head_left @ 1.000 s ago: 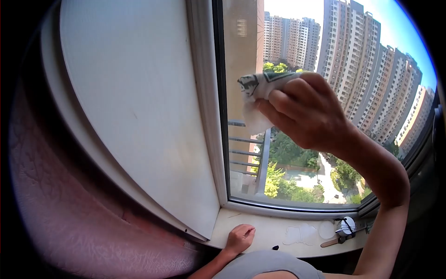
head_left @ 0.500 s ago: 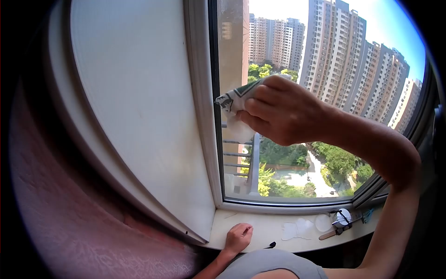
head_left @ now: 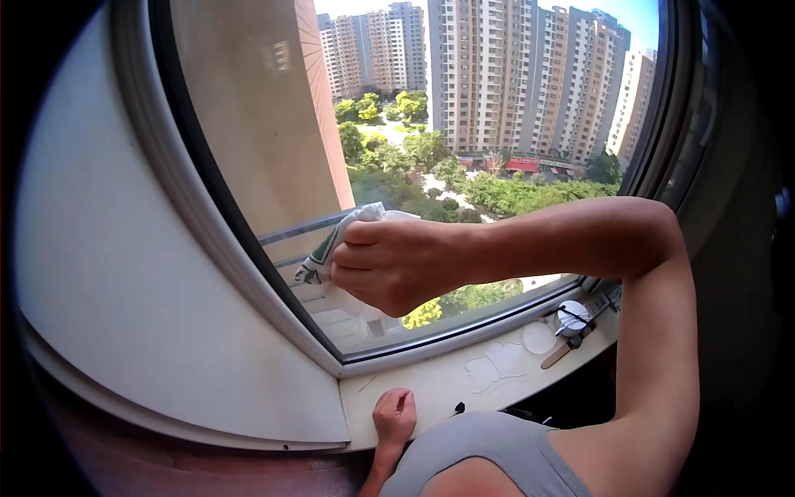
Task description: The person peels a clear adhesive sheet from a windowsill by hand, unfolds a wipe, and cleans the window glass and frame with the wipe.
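My right hand (head_left: 385, 263) is closed around a bunched white cloth (head_left: 317, 258) with green and dark printed marks. It presses the cloth to the lower left part of the window pane (head_left: 248, 141), and the fingers' far side is hidden. On the pale windowsill (head_left: 431, 402) below, near the corner by the white wall panel (head_left: 91, 248), rests my left hand (head_left: 395, 417). Its fingers are curled in, with nothing seen in them.
Along the sill lie thin white pieces (head_left: 495, 369), a pale round disc (head_left: 539, 337), a white round object (head_left: 573, 317) with a black cord and a brown strip (head_left: 556, 356). A small black object (head_left: 460, 407) lies at the front edge. The dark window frame (head_left: 211, 178) borders the glass.
My right hand and the cloth have moved down the pane, nearer the lower frame. The view has tilted and shifted toward the right. My left hand stays on the sill.
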Motion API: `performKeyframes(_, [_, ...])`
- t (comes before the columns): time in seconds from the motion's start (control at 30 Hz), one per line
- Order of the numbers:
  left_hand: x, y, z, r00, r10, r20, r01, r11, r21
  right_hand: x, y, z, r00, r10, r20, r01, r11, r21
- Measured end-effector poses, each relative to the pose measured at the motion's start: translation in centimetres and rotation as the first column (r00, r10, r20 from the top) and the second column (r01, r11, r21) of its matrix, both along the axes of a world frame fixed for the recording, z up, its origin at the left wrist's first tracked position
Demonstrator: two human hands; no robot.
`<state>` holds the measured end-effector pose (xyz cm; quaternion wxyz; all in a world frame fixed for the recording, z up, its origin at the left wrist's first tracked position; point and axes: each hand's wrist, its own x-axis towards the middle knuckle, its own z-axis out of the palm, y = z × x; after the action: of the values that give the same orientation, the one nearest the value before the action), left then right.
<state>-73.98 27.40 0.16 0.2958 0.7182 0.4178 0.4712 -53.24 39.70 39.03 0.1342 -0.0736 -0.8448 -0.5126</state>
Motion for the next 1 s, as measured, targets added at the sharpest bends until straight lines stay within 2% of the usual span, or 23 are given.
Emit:
performKeyframes(0.03, [0.3,0.4,-0.1,0.999,0.039,0.014,-0.039,0.999,0.016,2.0,-0.2,0.3,0.999,0.019,-0.042,-0.020,1.000,-0.004])
performKeyframes(0.07, [0.4,0.7,0.0,1.000,0.014,0.017,-0.014,1.000,0.014,3.7,-0.2,1.5,0.997,0.013,-0.074,-0.007,0.997,0.083])
performKeyframes(0.1, [0.4,0.6,0.0,1.000,0.020,0.001,-0.021,0.999,0.027,5.5,0.4,3.8,0.981,0.072,-0.181,-0.035,0.979,0.201])
performKeyframes(0.13, [0.4,0.6,0.0,0.999,0.035,-0.014,-0.034,0.999,0.038,7.7,0.8,6.9,0.967,0.086,-0.238,-0.011,0.953,0.301])
performKeyframes(0.2, [0.5,0.7,0.2,0.999,0.025,-0.040,-0.024,0.999,0.032,12.6,-1.5,13.8,0.946,-0.001,-0.323,0.131,0.915,0.382])
performKeyframes(0.23, [0.5,0.8,0.3,0.997,0.018,-0.076,-0.013,0.998,0.067,17.1,-1.4,16.2,0.949,0.034,-0.312,0.090,0.923,0.374])
performKeyframes(0.27, [0.5,0.8,0.4,0.993,0.010,-0.115,0.001,0.995,0.100,16.9,-2.7,15.6,0.866,0.060,-0.496,0.158,0.908,0.387])
performKeyframes(0.33, [0.5,0.6,0.4,0.991,0.008,-0.136,0.002,0.998,0.070,19.2,-2.0,11.5,0.809,0.179,-0.560,0.037,0.935,0.352])
performKeyframes(0.4, [0.4,0.7,0.5,0.994,-0.001,-0.109,0.011,0.995,0.096,16.5,-3.5,2.7,0.805,-0.054,-0.590,0.227,0.948,0.222])
performKeyframes(0.47, [0.3,0.7,0.4,0.992,0.003,-0.129,0.007,0.997,0.080,15.1,-5.4,-6.3,0.905,-0.175,-0.388,0.189,0.982,-0.001])
performKeyframes(0.53, [0.5,0.7,0.5,0.993,0.011,-0.116,0.000,0.996,0.093,16.1,-6.5,-7.6,0.954,-0.211,-0.213,0.206,0.977,-0.045])
performKeyframes(0.6, [0.5,0.7,0.5,0.991,0.022,-0.129,-0.009,0.995,0.095,18.3,-5.6,-4.5,0.962,-0.151,-0.229,0.169,0.984,0.060])
performKeyframes(0.63, [0.6,0.7,0.4,0.991,0.024,-0.130,-0.011,0.995,0.099,19.4,-5.5,-1.5,0.948,-0.108,-0.301,0.151,0.981,0.122])
performKeyframes(0.67, [0.6,0.7,0.4,0.992,0.020,-0.129,-0.007,0.995,0.100,20.8,-6.0,3.0,0.937,-0.130,-0.323,0.203,0.958,0.203])
performKeyframes(0.7, [0.7,0.8,0.6,0.990,0.010,-0.137,0.002,0.996,0.088,22.8,-6.9,6.9,0.910,-0.194,-0.366,0.284,0.935,0.211])
performKeyframes(0.73, [0.7,0.9,0.9,0.991,0.013,-0.134,-0.001,0.996,0.085,25.9,-6.3,7.8,0.873,-0.080,-0.481,0.208,0.953,0.218])
performKeyframes(0.77, [0.6,0.7,0.9,0.992,0.007,-0.128,0.003,0.997,0.079,24.3,-5.9,9.5,0.776,0.062,-0.627,0.120,0.963,0.243])
performKeyframes(0.8, [0.4,0.3,0.9,0.991,-0.029,-0.130,0.037,0.998,0.059,24.0,-6.1,9.3,0.727,0.056,-0.685,0.158,0.956,0.246])
performKeyframes(0.83, [0.4,0.4,0.9,0.991,-0.017,-0.136,0.024,0.999,0.048,23.9,-4.8,8.4,0.773,0.143,-0.618,0.150,0.906,0.396])
performKeyframes(0.87, [0.5,0.6,0.9,0.990,-0.009,-0.141,0.014,0.999,0.039,22.6,-4.2,6.0,0.762,0.135,-0.633,0.175,0.899,0.402])
performKeyframes(0.93, [0.5,0.5,0.7,0.988,0.005,-0.155,0.001,0.999,0.037,18.0,-3.4,-2.4,0.721,0.063,-0.690,0.171,0.949,0.266])
performKeyframes(0.97, [0.5,0.6,1.0,0.987,0.000,-0.158,0.004,1.000,0.024,15.8,-3.3,-6.8,0.739,0.005,-0.674,0.155,0.972,0.177])
performKeyframes(1.0, [0.7,0.7,0.5,0.988,-0.011,-0.154,0.014,1.000,0.019,14.4,-4.1,-10.6,0.810,-0.058,-0.583,0.131,0.988,0.084])
